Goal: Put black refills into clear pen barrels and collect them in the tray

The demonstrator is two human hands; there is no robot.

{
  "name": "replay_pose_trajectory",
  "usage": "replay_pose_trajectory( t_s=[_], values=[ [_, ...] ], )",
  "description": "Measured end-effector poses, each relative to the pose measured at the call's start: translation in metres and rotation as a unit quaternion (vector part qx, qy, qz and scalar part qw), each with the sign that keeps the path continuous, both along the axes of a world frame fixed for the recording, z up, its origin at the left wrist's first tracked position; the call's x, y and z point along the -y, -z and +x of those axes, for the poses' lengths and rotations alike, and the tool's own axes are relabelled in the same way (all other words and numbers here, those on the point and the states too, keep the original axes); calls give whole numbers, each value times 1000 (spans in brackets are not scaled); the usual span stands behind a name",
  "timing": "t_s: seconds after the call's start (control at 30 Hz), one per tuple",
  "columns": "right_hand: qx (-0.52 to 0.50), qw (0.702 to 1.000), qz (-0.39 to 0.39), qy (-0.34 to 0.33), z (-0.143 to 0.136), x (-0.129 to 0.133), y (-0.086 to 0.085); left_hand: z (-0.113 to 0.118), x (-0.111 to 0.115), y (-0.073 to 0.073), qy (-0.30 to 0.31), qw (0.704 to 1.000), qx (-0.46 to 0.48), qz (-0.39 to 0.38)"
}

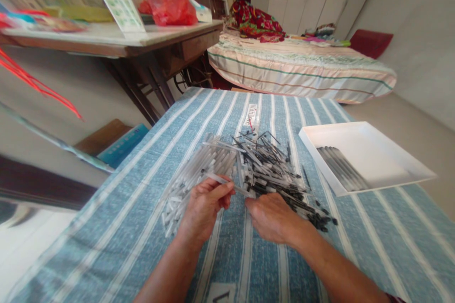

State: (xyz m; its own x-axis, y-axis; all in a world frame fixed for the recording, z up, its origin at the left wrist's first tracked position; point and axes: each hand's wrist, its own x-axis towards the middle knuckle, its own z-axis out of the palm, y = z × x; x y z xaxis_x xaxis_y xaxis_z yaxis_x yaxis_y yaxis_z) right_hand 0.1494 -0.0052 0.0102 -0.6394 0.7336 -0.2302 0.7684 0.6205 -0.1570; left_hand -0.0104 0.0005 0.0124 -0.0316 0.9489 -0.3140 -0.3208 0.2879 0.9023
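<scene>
Fingers of my left hand [203, 204] clamp a slim, translucent plastic tube [217, 178]; right hand [272, 218] at its end, grip hidden.

Clear tube [243, 191]: your left hand [205, 202] pinching it, your right hand [273, 217] at its end. From your hands: loose tubes [217, 163], eleven o'clock; dark parts [289, 192], one o'clock; white tray [377, 150], two o'clock.

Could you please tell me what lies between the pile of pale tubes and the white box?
In the head view, a mixed heap of black and pale slim pieces lies between the pale tubes and the white box.
</scene>
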Motion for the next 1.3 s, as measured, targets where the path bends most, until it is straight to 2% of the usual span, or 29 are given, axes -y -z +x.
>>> replay_pose_trajectory(
  t_s=[0.17,0.27,0.37,0.47,0.57,0.7,0.8,0.87,0.93,1.17,1.3],
  values=[
    [-21,999,22,26,4,5,4,-1,-1,0,-9,999,33,-18],
    [-47,995,34,78,11,6,8,-2,-1,0,-11,999,48,-21],
    [-116,982,38,143,21,5,11,-2,-1,-1,-12,998,64,-21],
    [-228,955,48,184,32,4,14,-1,-1,-2,-12,997,76,-24],
    [-372,904,13,211,41,4,14,-1,-1,-3,-10,996,86,-20],
    [-546,802,-83,228,46,8,14,-1,0,-4,-6,995,94,-10],
    [-636,725,-145,220,44,12,13,0,0,-5,-7,995,98,-7],
    [-667,693,-164,217,42,13,13,0,1,-6,-10,995,100,-8],
    [-676,682,-171,221,40,15,13,0,1,-7,-13,995,100,-9],
    [-664,678,-208,236,32,17,18,0,1,-6,-7,996,93,-10],
    [-673,663,-226,237,28,18,20,0,2,-5,-3,996,90,-9]
  ],
)
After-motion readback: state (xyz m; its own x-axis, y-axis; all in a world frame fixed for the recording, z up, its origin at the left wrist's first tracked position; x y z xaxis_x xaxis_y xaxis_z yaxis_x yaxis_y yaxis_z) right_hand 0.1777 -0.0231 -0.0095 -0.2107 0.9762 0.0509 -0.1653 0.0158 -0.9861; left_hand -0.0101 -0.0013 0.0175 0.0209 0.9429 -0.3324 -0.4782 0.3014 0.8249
